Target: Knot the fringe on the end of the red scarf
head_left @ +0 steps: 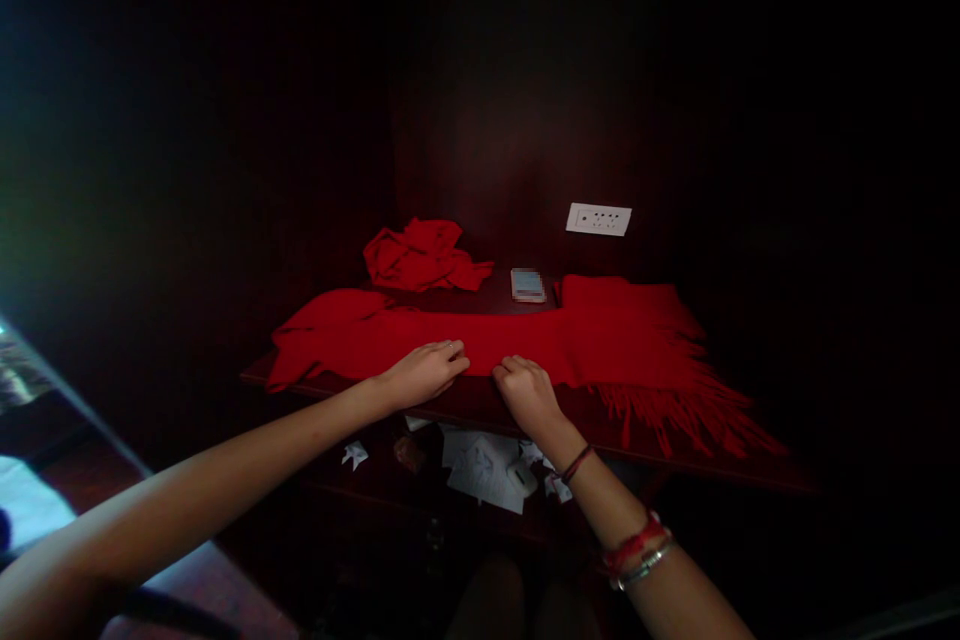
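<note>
A red fringed scarf (pixel 517 335) lies lengthwise across the dark table, its fringe hanging over the front edge at the right. My left hand (pixel 426 370) is closed on the scarf's near edge, left of the middle. A little to the right, my right hand (pixel 525 390) pinches the same edge with curled fingers. The cloth between the two hands looks fairly flat, while its left end is loosely bunched. At the right, another folded layer of red cloth (pixel 619 292) lies behind the fringed end; I cannot tell whether it belongs to the same scarf.
A crumpled red cloth (pixel 424 255) sits at the back left of the table (pixel 487 298). Near it lies a phone-like item (pixel 528 285). A white wall socket (pixel 598 219) is on the back panel. Papers (pixel 487 470) and crumpled scraps (pixel 355 455) lie on a lower shelf.
</note>
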`<state>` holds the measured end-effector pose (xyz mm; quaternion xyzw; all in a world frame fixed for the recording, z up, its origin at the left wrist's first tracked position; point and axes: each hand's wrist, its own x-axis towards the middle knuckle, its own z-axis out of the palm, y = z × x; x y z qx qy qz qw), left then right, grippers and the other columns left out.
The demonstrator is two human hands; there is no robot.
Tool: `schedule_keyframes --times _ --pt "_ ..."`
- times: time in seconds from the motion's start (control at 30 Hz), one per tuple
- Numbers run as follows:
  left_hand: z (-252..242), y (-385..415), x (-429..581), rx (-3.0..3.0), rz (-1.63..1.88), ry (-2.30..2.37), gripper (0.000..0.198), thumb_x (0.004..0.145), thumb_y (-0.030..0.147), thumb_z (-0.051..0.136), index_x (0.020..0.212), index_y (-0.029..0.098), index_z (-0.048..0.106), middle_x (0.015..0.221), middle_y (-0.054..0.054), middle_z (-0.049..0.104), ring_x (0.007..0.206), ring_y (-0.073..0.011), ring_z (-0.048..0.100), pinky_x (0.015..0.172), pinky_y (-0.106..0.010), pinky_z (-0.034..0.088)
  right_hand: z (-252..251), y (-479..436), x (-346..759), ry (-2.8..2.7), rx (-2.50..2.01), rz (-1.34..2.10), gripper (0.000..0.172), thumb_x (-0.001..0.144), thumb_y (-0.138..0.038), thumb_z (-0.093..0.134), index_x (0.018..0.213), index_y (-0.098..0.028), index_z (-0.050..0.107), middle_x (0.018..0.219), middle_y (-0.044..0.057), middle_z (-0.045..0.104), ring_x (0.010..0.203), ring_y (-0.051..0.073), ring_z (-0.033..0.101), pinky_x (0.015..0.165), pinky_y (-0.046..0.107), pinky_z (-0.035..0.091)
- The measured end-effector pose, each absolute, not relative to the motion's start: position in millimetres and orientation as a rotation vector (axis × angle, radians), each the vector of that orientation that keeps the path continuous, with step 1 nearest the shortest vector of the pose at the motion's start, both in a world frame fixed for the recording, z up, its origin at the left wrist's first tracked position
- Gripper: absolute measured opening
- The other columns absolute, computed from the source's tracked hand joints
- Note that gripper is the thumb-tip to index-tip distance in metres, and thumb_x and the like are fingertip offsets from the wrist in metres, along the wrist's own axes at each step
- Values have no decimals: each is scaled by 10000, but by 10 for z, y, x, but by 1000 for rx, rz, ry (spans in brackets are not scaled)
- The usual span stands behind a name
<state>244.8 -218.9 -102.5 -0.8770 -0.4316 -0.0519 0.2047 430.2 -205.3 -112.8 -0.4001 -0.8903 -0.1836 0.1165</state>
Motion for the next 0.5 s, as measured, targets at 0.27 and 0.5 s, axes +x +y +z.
schedule_keyframes --times 0.27,0.5 --pt "-976 -2163 2399 -2642 -154 -1167 115 803 153 383 787 157 497 782 -35 528 727 -137 508 664 -228 408 -1127 -2074 4302 -2627 -1143 -576 152 786 -124 423 802 -141 573 815 79 571 773 171 499 672 261 361" --pt "-742 -1588 2297 -2917 -187 -1170 171 813 217 387 812 157 546 786 -16 566 751 -110 511 728 -194 371 -1128 -2114 4275 -2600 -1225 -589 147 781 -117 428 797 -132 573 800 86 571 753 182 509 637 272 375"
